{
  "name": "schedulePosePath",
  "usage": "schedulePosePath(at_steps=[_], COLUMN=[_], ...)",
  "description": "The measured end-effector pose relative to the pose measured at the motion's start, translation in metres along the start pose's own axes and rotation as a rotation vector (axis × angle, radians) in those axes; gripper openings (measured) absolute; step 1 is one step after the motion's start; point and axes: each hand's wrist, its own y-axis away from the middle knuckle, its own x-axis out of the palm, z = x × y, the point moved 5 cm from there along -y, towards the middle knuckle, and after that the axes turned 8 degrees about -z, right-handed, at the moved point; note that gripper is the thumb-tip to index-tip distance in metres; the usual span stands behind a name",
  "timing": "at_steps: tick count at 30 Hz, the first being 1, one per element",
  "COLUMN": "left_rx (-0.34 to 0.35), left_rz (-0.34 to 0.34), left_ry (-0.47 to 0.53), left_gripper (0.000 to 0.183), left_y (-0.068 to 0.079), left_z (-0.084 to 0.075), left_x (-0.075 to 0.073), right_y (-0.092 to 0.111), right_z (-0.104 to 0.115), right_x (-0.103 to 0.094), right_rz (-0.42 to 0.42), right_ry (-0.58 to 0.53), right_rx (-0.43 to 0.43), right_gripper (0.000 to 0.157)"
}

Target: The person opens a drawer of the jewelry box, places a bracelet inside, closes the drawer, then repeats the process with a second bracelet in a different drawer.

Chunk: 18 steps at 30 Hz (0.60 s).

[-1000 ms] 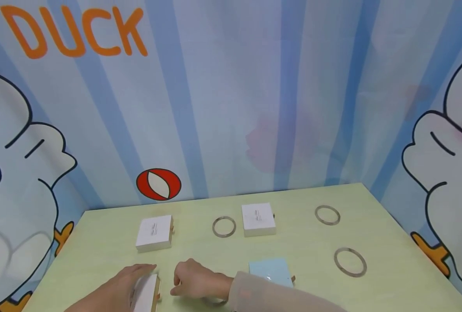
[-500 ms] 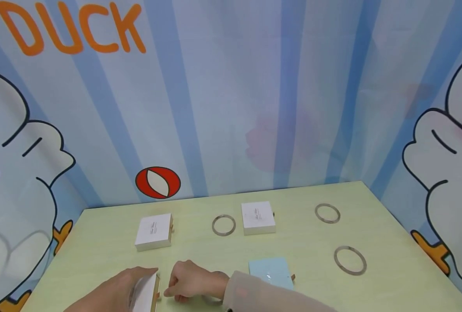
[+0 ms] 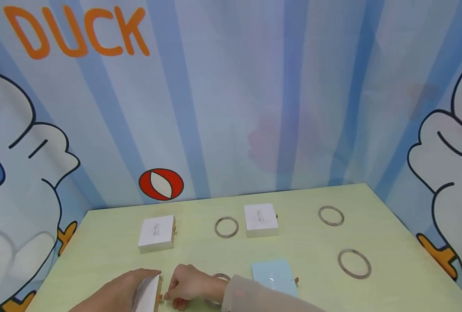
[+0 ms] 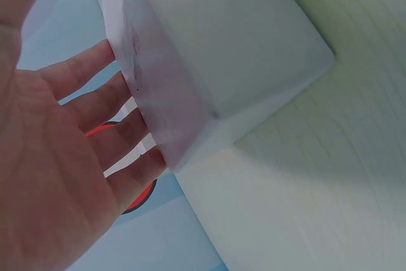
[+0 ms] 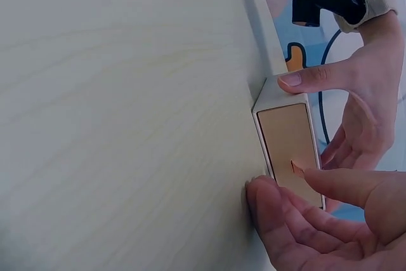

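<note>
My left hand (image 3: pixel 115 292) grips a small white box (image 3: pixel 147 294) at the table's near left. In the left wrist view its fingers lie along the box's printed face (image 4: pixel 165 87), and the right wrist view shows the thumb on the opposite side. A gold-tan drawer front (image 5: pixel 285 134) fills the box's right end, with a small orange-brown pull tab (image 5: pixel 297 168) on it. My right hand (image 3: pixel 193 284) is at that end: the thumb tip meets the tab, while the bent fingers stay below with a gap to the thumb. A silver-grey ring (image 3: pixel 220 276) lies partly hidden beneath the right wrist.
Two more white boxes (image 3: pixel 156 234) (image 3: pixel 261 220) stand farther back. A light blue box (image 3: pixel 274 277) with a tab lies right of my right wrist, partly covered by the sleeve (image 3: pixel 266 297). Three rings (image 3: pixel 226 227) (image 3: pixel 331 216) (image 3: pixel 354 264) lie farther back and right. A printed curtain (image 3: pixel 231 95) hangs behind the table.
My right hand has moved slightly left, its thumb coming up to the pull tab of the box. The left hand keeps its grip on the box.
</note>
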Motion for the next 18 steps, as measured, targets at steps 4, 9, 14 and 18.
schedulePosePath(at_steps=[4, 9, 14, 18], left_rx=[0.026, 0.04, 0.079, 0.086], left_rz=[-0.008, -0.002, 0.0, 0.006], left_ry=[-0.011, -0.008, 0.006, 0.007], left_gripper=[0.104, 0.103, 0.101, 0.101], left_y=[0.0008, 0.0, -0.0009, -0.0007], left_z=[-0.0002, 0.0001, -0.0004, 0.0], left_x=[-0.0001, -0.0008, -0.0012, -0.0007], right_y=[-0.0008, -0.0025, -0.0032, -0.0034], right_z=[-0.0011, -0.0011, -0.0021, -0.0033], right_x=[0.002, 0.0033, 0.0038, 0.0047], right_rz=[-0.008, -0.007, -0.005, 0.002], right_ry=[-0.016, -0.04, -0.065, -0.081], right_rx=[-0.003, -0.007, 0.004, 0.017], right_gripper=[0.02, 0.021, 0.023, 0.023])
